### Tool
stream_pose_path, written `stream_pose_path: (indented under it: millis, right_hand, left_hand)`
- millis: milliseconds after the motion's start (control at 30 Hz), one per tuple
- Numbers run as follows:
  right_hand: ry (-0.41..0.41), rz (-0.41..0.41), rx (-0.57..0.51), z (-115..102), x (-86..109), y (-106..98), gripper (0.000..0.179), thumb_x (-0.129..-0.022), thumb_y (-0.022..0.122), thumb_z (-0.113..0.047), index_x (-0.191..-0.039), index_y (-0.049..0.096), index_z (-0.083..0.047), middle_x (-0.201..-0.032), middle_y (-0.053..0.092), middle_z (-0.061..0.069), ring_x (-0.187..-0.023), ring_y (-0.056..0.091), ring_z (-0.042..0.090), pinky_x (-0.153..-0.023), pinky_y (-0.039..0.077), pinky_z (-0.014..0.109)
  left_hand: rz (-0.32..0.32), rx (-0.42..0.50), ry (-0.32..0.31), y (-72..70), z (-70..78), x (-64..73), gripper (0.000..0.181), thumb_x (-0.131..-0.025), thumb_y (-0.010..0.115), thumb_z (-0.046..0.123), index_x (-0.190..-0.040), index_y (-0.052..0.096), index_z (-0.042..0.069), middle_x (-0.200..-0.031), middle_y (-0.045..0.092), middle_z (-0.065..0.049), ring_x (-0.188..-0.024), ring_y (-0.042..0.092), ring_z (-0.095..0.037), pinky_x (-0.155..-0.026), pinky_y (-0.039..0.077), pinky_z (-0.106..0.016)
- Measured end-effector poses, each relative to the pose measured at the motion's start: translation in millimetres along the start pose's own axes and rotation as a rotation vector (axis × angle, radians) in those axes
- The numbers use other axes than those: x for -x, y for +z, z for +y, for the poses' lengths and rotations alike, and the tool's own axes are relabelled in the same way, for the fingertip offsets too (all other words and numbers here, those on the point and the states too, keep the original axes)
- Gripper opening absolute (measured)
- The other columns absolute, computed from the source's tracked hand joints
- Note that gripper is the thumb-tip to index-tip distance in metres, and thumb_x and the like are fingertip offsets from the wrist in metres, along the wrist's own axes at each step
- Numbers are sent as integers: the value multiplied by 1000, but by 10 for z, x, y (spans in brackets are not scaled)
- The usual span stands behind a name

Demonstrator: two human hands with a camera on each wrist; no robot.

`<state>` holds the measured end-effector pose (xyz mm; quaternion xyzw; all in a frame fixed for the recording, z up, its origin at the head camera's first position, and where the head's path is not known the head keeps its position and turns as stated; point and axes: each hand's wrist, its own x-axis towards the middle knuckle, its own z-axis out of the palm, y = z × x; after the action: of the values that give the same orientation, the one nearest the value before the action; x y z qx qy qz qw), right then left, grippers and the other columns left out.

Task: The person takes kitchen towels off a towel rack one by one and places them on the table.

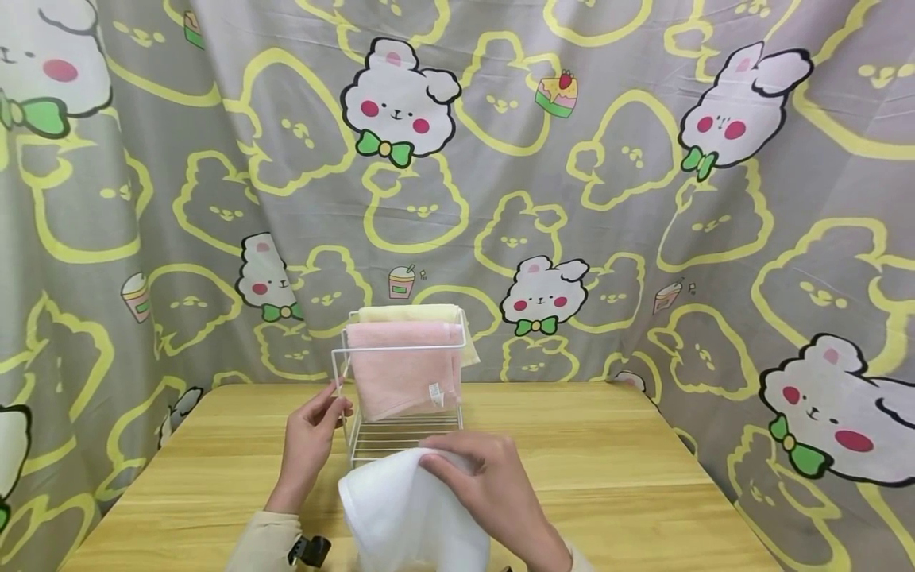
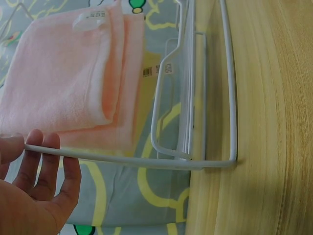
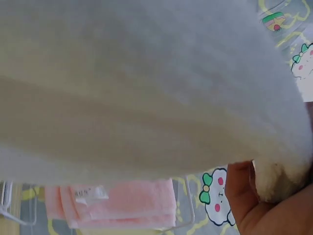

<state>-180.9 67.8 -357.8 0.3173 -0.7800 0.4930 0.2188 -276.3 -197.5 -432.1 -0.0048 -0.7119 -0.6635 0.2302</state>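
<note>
A white wire rack (image 1: 400, 348) stands on the table with a pink towel (image 1: 403, 377) and, behind it, a pale yellow towel (image 1: 411, 313) draped over it. My left hand (image 1: 312, 433) holds the rack's left side; in the left wrist view, thumb and fingers pinch a white wire (image 2: 122, 161) beside the pink towel (image 2: 58, 73). In front of the rack, my right hand (image 1: 496, 481) pinches a white towel (image 1: 407, 516) by its upper edge, and it hangs down in folds. The same white towel (image 3: 146, 98) fills most of the right wrist view.
The wooden table (image 1: 615, 469) reaches back to a grey curtain (image 1: 500, 238) printed with rabbits and yellow outlines, which also covers both sides. Wire bars form the rack's low base (image 1: 407, 445). A black strap (image 1: 310, 550) sits on the left wrist.
</note>
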Motion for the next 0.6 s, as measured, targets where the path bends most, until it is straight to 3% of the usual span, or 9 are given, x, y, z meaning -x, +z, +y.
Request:
stream_pose_path:
  millis: [167,367,600]
  right_hand:
    - [78,-46,-66,-19,24,23,13,-86,73,-38,-98,76,-32,-95,73,-17,-86,69,4,-72,57,22]
    - [159,-112,-60,89,37,111,15,-86,73,-40,-97,77,-32,-95,73,-16,-86,68,3,-72,55,20]
    - [147,-195,-46,225,122,223,19,-87,71,-40,-99,78,-26,-96,74,-14,-92,68,1,-78,56,20]
  left_hand:
    - [-3,5,-9,-3,8,5,35,-97,61,16,-133,62,13,-99,70,-17,-84,67,-8,-78,58,-21]
    - [-5,10,0,-9,13,10,36,-97,61,16,-133,62,13,-100,70,-18,-84,67,-7,-77,58,-21]
    - [-5,1,9,-15,-5,3,36,-97,62,18,-132,62,13,-97,71,-15,-83,67,-7,-77,58,-21]
